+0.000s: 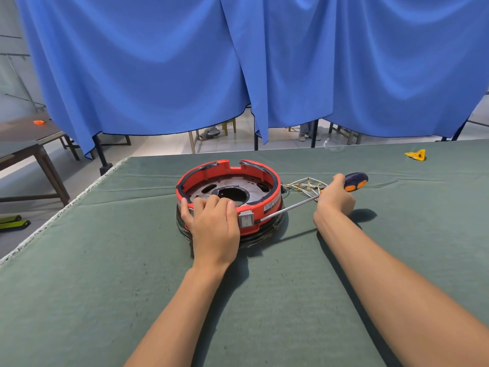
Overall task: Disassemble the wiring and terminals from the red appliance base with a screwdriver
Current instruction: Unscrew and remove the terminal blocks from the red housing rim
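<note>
One table [132, 300] covered in green cloth fills the lower view; its near edge is cut off by the frame, and its left edge runs diagonally up toward the far left corner. Behind its far edge hang blue curtains [238, 62], hiding most of the room; only chair legs and a second, darker table [23, 147] at far left show below and beside them.

One red appliance base [229, 197] sits toward the far edge of the table, about midway between left and right. It is a round ring, open side up, with a grey metal plate and a central hole inside; a dark band wraps its bottom. One white rocker switch [246, 219] faces the near edge.

Two bare hands are in view. The left hand [213, 223] rests over the near rim of the base, fingers curled onto the rim beside the switch, covering that part of it. The right hand [334, 198] grips one screwdriver [356, 181] by its dark blue and orange handle, fingers wrapped around it. Its long axis runs diagonally: handle toward the far right, shaft [288, 208] pointing down-left to the base's side wall just right of the switch. Whether the tip touches a screw cannot be made out.

One tangle of pale wiring [304, 186] lies on the cloth just right of the base, partly hidden behind the right hand; its terminals are too small to count.

One yellow scrap [416, 154] lies near the far right corner.
</note>
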`<action>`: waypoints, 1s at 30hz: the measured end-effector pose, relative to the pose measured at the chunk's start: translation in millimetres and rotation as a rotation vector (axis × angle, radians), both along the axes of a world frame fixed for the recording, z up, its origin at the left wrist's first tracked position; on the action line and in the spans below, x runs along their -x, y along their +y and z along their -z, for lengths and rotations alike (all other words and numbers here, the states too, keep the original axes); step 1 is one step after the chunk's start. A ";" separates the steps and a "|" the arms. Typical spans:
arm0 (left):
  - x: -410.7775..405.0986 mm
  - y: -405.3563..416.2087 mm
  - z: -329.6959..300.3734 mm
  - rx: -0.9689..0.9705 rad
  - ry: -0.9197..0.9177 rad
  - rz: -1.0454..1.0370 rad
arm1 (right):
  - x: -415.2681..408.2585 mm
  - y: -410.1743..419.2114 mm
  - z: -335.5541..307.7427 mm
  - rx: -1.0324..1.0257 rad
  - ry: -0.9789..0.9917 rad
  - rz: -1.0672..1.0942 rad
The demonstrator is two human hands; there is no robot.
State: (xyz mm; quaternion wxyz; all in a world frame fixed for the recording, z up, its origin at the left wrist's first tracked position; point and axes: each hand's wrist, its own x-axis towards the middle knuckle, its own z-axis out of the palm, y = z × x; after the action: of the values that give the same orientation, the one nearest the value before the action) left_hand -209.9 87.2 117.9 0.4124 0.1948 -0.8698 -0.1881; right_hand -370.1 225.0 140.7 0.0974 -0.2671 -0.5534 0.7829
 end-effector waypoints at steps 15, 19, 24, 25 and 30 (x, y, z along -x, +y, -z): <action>0.4 -2.9 1.3 -0.033 0.051 0.030 | 25.1 -49.7 -2.1 -0.197 -0.036 -0.200; 1.0 -3.1 1.5 -0.024 0.055 0.032 | 30.4 -40.1 -2.0 -0.176 -0.037 -0.217; 0.1 -0.9 1.4 -0.012 0.056 0.016 | 27.5 -12.1 -1.4 -0.073 -0.006 -0.078; -0.4 -0.6 1.5 -0.009 0.051 0.013 | 24.0 -7.5 -1.7 -0.052 0.003 -0.045; -1.4 1.2 0.8 0.004 0.018 0.008 | 5.1 3.8 1.8 -0.004 0.044 0.043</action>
State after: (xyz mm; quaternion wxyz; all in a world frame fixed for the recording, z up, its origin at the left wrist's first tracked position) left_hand -208.4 88.3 117.1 0.4197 0.1887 -0.8673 -0.1897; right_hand -375.1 228.8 138.9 0.1271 -0.2614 -0.5469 0.7851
